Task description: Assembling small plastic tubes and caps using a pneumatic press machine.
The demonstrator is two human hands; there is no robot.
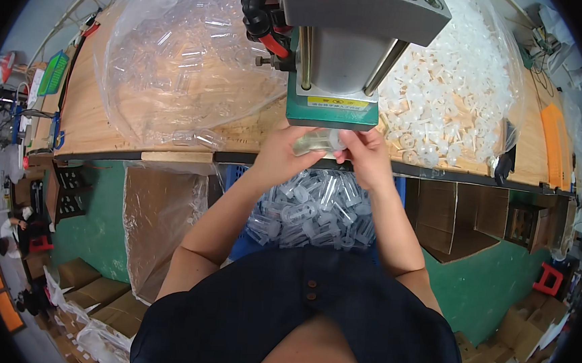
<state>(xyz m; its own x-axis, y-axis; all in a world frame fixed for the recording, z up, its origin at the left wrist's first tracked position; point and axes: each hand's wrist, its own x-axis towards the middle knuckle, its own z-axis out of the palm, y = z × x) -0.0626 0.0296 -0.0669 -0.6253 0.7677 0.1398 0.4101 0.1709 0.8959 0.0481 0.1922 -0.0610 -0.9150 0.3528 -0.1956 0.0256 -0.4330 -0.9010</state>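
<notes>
At the edge of a wooden workbench (173, 136), directly below a green-based pneumatic press (336, 63), I hold a clear plastic tube (314, 142) in my left hand (286, 155), fingers curled closed around its body. My right hand (367, 156) pinches a small white plastic cap (338, 139) against the tube's end, thumb and fingertips drawn narrow on it. Tube and cap sit between my two hands, just beneath the press's base.

The tube looks thin-walled, light and rigid, and I judge its smooth surface to be slippery, so a wrap around the middle of the barrel seems the safer hold; squeezed hard it could crack or deform. The cap looks lighter still and stiff, best pinched by its rim.

By count: one tube and one cap in my hands, and one press. Below my forearms, a blue crate (249, 243) holds a heap of similar clear tubes (316, 210), too many and too tangled to count. On the bench to my left lies one large clear bag of transparent parts (192, 53); to my right, one clear bag of white caps (446, 91), likewise beyond counting. Brown cardboard boxes (464, 220) stand under the bench on the green floor.
</notes>
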